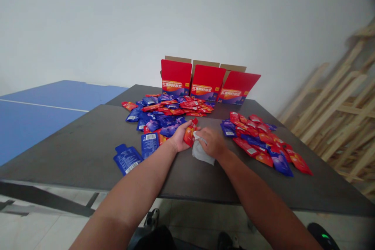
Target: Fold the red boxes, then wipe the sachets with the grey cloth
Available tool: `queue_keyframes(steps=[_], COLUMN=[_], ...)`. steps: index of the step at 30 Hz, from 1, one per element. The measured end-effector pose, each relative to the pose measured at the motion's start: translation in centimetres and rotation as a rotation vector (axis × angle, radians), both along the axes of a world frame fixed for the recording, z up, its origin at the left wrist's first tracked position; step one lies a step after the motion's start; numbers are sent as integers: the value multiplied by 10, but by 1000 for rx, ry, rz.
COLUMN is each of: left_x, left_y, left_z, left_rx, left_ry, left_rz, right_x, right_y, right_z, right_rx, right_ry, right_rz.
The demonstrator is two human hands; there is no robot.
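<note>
My left hand [180,138] is closed around a red pouch [189,134] printed with orange fruit, its narrow top pointing away from me. Just to its right, my right hand [211,141] grips a pale grey cloth [202,154], which hangs down to the table and touches or nearly touches the pouch. Beyond my left hand spreads a heap of red and blue pouches [164,112]. Two blue pouches lie nearer to me, one by my left forearm [150,144] and another [127,159] farther left. A second pile of pouches [263,137] lies right of my right hand.
Three red and purple cartons with raised flaps, left [175,82], middle [206,83] and right [236,88], stand at the back of the dark table [88,152]. A blue table [58,97] adjoins on the left. Wooden slats [342,105] lean at the right.
</note>
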State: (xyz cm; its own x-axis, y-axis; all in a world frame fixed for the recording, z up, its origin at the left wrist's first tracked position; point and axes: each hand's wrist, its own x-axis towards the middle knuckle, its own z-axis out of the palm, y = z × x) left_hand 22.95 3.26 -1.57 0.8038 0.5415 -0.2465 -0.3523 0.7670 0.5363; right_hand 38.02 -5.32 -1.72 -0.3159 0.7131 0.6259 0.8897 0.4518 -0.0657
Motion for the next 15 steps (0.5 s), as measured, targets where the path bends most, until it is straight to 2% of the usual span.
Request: queue_keyframes(steps=[8,15], left_x=[4,6], left_y=[-2,-2], left_z=[2,1], left_rx=[-9,-13], left_ry=[38,72], left_rz=[-9,-37], right_x=[-29,-28], right_y=[-6,1], right_z=[-1,-8], right_rx=[38,129], right_ry=[-217,-146], right_rz=[129,84])
